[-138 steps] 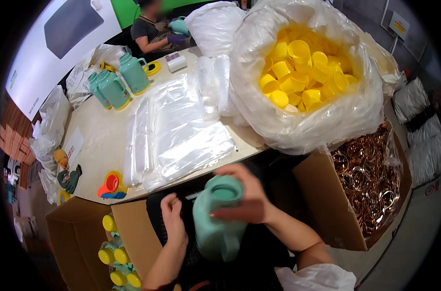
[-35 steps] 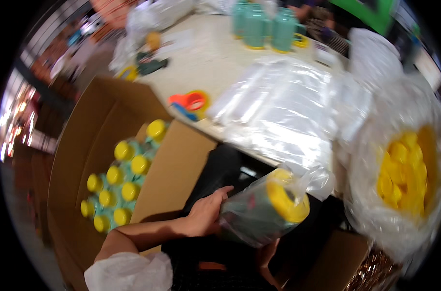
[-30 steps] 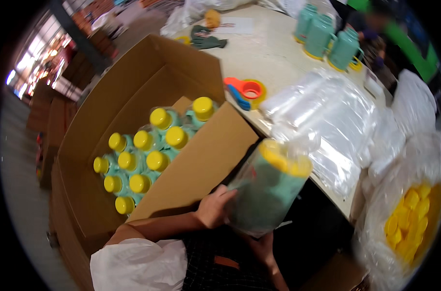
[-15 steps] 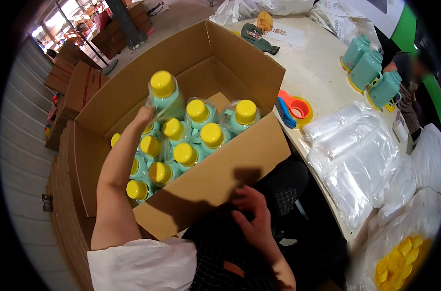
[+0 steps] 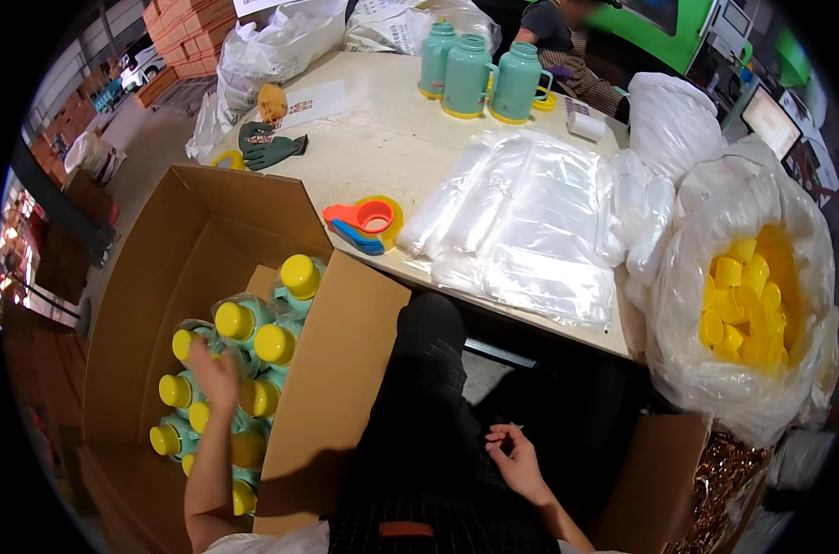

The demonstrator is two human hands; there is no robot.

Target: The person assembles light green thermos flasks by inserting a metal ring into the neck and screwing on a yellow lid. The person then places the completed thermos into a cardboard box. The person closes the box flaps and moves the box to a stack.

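An open cardboard carton [image 5: 323, 369] at lower left holds several mint-green bottles with yellow caps [image 5: 299, 276], standing upright in clear plastic bags. My left hand [image 5: 218, 377] reaches in over them, its fingertips by the cap of a bagged bottle [image 5: 188, 343] near the carton's far-left side. Motion blurs these fingers, so their grip is unclear. Over my dark trousers, my right hand [image 5: 516, 462] hovers with loosely bent fingers, apparently holding nothing.
On the white table [image 5: 373, 92] lie flat clear plastic bags [image 5: 539, 222], an orange-and-blue tape dispenser [image 5: 369, 224], dark gloves [image 5: 270, 148] and mint-green handled bottles [image 5: 468, 78]. To the right, a plastic sack [image 5: 664, 305] holds yellow caps [image 5: 747, 295]. Another person [image 5: 567, 46] sits beyond the table.
The view has swung right, bringing in more of the table and the cap sack. My left hand has gone down among the caps; the bagged bottle it held raised now appears lowered into the carton.
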